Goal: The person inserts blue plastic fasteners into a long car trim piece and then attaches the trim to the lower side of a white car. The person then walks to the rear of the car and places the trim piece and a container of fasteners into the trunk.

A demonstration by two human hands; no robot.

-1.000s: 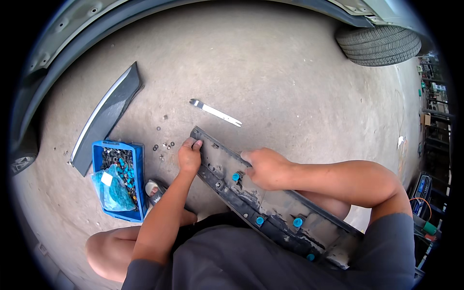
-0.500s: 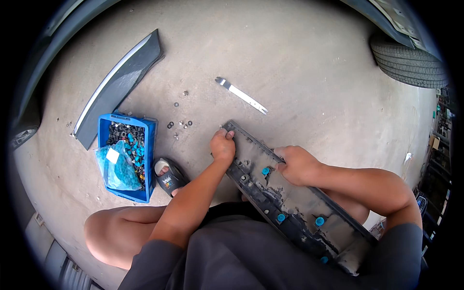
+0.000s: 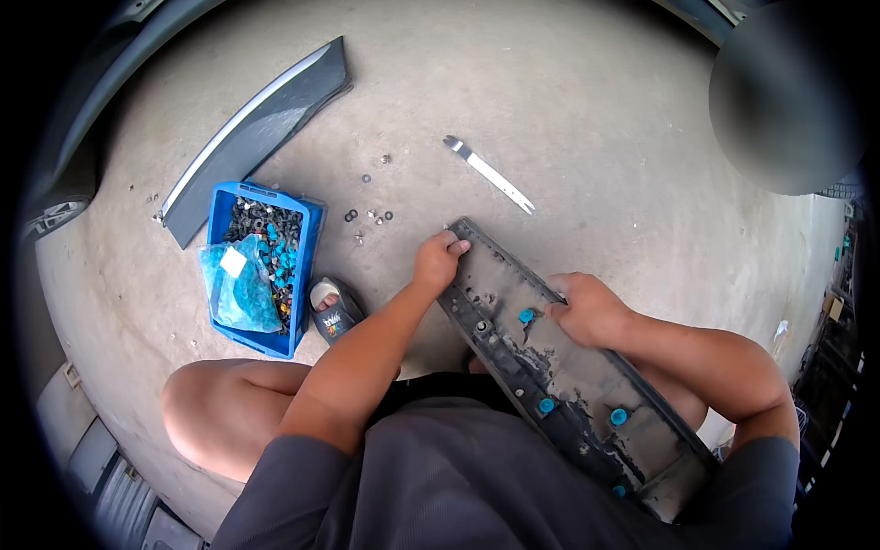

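Grey floor (image 3: 623, 119) stretches past the panel (image 3: 582, 374) toward apparently cluttered shelves (image 3: 829, 341).

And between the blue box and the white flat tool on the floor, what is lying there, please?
In the head view, several small dark rings and some pale pieces, too small to identify, lie on the floor between them.
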